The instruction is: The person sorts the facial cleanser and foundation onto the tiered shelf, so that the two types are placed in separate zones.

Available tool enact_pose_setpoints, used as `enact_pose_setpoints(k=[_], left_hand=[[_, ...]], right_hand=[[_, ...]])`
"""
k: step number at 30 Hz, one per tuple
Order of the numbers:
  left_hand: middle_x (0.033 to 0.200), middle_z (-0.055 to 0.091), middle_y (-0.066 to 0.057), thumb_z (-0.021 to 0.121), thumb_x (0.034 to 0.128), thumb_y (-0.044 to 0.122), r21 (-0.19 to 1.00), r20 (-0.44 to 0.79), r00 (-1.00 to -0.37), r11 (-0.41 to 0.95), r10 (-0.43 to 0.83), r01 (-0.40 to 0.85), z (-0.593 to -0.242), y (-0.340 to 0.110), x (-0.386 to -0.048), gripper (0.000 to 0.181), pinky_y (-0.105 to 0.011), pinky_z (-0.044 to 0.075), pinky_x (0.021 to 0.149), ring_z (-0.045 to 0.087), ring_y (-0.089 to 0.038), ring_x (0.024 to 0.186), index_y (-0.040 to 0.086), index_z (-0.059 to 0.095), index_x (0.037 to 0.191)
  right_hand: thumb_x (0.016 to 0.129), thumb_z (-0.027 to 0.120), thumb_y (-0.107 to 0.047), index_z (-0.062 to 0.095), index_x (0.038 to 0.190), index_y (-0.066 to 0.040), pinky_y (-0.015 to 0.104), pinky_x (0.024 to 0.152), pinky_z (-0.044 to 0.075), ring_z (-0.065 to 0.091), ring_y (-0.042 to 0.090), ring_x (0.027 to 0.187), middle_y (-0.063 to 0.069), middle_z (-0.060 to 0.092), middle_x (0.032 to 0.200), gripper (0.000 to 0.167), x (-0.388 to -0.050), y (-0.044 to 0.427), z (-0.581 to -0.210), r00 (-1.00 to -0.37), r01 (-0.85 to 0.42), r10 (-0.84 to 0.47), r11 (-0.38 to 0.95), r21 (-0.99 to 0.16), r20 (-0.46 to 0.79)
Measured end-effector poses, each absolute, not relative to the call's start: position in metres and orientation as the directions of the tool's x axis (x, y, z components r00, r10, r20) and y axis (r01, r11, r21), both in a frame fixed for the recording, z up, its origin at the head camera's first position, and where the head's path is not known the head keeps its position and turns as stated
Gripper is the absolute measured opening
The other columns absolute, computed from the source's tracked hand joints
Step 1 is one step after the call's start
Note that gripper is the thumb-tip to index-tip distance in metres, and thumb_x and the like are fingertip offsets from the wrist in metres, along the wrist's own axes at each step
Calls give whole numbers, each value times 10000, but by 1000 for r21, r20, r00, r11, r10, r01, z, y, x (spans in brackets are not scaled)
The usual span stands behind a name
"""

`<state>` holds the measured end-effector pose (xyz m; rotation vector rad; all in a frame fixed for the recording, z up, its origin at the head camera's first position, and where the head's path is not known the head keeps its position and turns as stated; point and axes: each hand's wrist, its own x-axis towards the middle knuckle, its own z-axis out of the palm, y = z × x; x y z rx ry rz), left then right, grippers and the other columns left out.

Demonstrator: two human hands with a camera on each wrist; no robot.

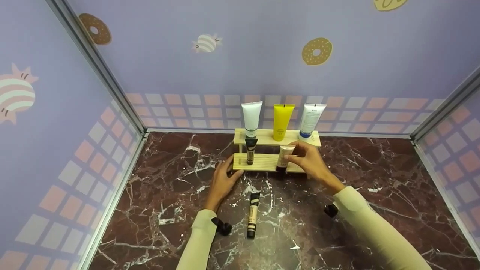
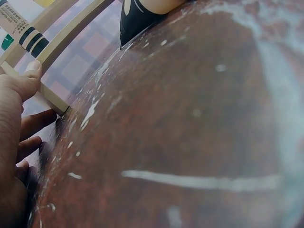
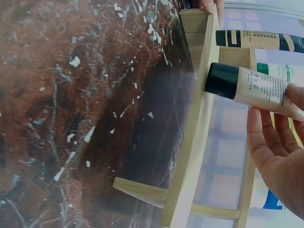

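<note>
A small beige squeeze tube point(image 1: 284, 155) with a dark cap is pinched by my right hand point(image 1: 309, 161). In the right wrist view its cap point(image 3: 222, 80) points down at the lower shelf's front edge, tilted; whether it touches cannot be told. My left hand point(image 1: 223, 180) grips the left end of the two-tier wooden rack point(image 1: 264, 165), its thumb point(image 2: 32, 73) on the wood. Near that hand a black-and-beige tube point(image 1: 250, 152) stands cap-down on the lower shelf. Another black-and-beige tube point(image 1: 253, 215) lies on the marbled table in front.
On the upper shelf stand a white tube point(image 1: 252, 118), a yellow tube point(image 1: 282, 122) and a white tube with a blue cap point(image 1: 310, 120). Behind the rack rises a patterned purple wall point(image 1: 255, 75). Side panels flank the dark red marbled table point(image 1: 168, 195).
</note>
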<state>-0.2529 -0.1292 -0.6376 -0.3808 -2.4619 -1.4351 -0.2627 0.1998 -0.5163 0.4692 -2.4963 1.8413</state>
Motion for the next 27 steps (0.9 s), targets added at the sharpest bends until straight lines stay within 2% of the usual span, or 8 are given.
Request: enact_pose_setpoints(k=[9, 23, 27], left_hand=[[1371, 739, -210, 811, 1025, 291, 804, 358, -928, 469, 108, 365, -638, -130, -254, 752, -587, 199, 1370, 654, -366, 1389, -45, 495, 1620], [1379, 736, -203, 812, 1023, 272, 820, 339, -934, 452, 112, 351, -638, -130, -253, 766, -567, 174, 1381, 635, -359, 1409, -45, 475, 1633], [1348, 753, -190, 812, 1024, 268, 818, 348, -931, 450, 111, 359, -639, -131, -253, 759, -575, 182, 1377, 623, -361, 1424, -46, 479, 1630]], right_hand=[[925, 837, 63, 736, 1190, 109, 196, 879, 614, 723, 201, 967, 240, 769, 1114, 287, -272, 188, -507, -946, -287, -231, 264, -921, 229], [921, 831, 79, 742, 1188, 96, 198, 881, 616, 744, 313, 1005, 235, 758, 1140, 281, -276, 184, -512, -936, -317, -254, 314, -895, 242], [919, 839, 65, 740, 1199, 86, 208, 902, 612, 741, 303, 1027, 229, 758, 1161, 298, -276, 185, -512, -934, -319, -263, 317, -893, 240]])
